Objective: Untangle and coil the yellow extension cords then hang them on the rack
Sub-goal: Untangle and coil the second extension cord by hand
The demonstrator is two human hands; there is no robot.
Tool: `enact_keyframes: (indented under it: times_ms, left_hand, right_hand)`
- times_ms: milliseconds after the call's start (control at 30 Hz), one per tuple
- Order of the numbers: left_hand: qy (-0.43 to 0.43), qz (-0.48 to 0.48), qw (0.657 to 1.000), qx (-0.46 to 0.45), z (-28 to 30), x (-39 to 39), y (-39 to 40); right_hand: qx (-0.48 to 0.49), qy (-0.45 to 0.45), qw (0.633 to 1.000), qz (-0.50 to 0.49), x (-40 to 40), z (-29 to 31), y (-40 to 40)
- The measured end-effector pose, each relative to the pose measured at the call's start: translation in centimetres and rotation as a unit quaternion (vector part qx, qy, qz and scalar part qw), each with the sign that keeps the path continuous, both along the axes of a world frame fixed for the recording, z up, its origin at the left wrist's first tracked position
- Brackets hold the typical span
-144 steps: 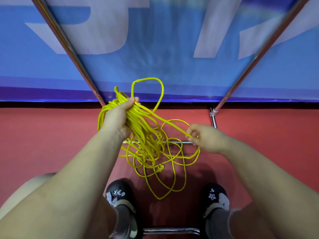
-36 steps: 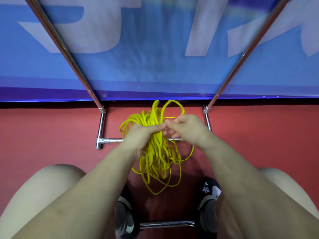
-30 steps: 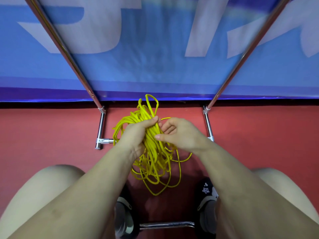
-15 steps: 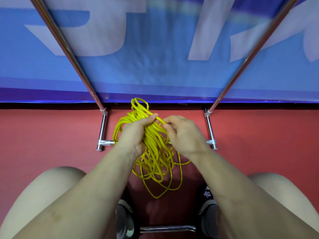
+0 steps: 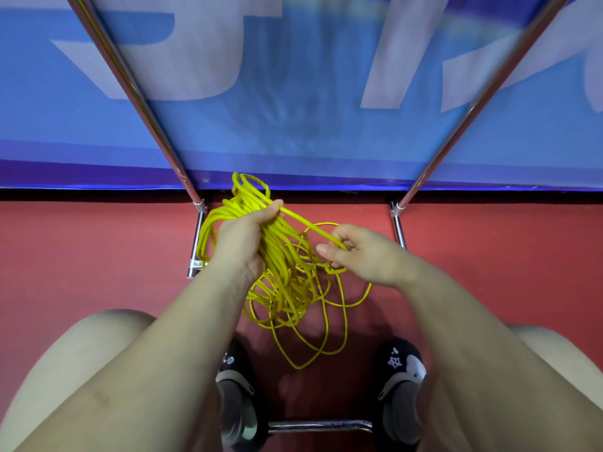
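Observation:
A tangled bundle of yellow cord (image 5: 287, 275) hangs in front of me above the red floor. My left hand (image 5: 243, 236) grips the gathered loops near their top, with short loops sticking up past its fingers. One strand runs taut from that hand to my right hand (image 5: 362, 252), which pinches it a little to the right. Loose loops dangle below both hands, down between my feet. The chrome rack (image 5: 137, 93) rises as two slanted poles to the upper left and upper right, and its base bars lie on the floor.
A blue banner (image 5: 310, 86) with large pale letters stands right behind the rack. My bare knees fill the lower corners. My black shoes (image 5: 399, 373) flank a chrome floor bar (image 5: 319, 425) at the bottom.
My right hand has moved right, away from the left hand, drawing one strand out of the bundle. The hanging loops have spread wider. My left hand keeps its grip.

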State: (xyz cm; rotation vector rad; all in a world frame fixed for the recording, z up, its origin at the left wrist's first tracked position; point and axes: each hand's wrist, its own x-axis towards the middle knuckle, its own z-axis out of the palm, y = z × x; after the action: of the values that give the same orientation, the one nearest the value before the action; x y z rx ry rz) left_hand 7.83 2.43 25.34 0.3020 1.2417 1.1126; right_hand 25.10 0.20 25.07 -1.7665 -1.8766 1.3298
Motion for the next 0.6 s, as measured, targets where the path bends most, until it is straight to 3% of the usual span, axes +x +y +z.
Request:
enact_keyframes:
  times_ms: [167,367,600]
  left_hand:
    - [0.004,0.022,1.000,-0.008,-0.1,-1.5,0.3]
    - [0.000,-0.027,1.000,-0.010,-0.5,-3.3,0.8]
    - [-0.077,-0.070,0.995,0.008,-0.7,-3.1,0.3]
  right_hand:
    - [-0.014,-0.068,0.998,0.013,1.7,-0.2,-0.3]
    - [0.002,0.093,0.995,-0.028,2.4,0.5,-0.3]
    - [0.016,0.107,0.994,0.023,1.7,0.7,-0.7]
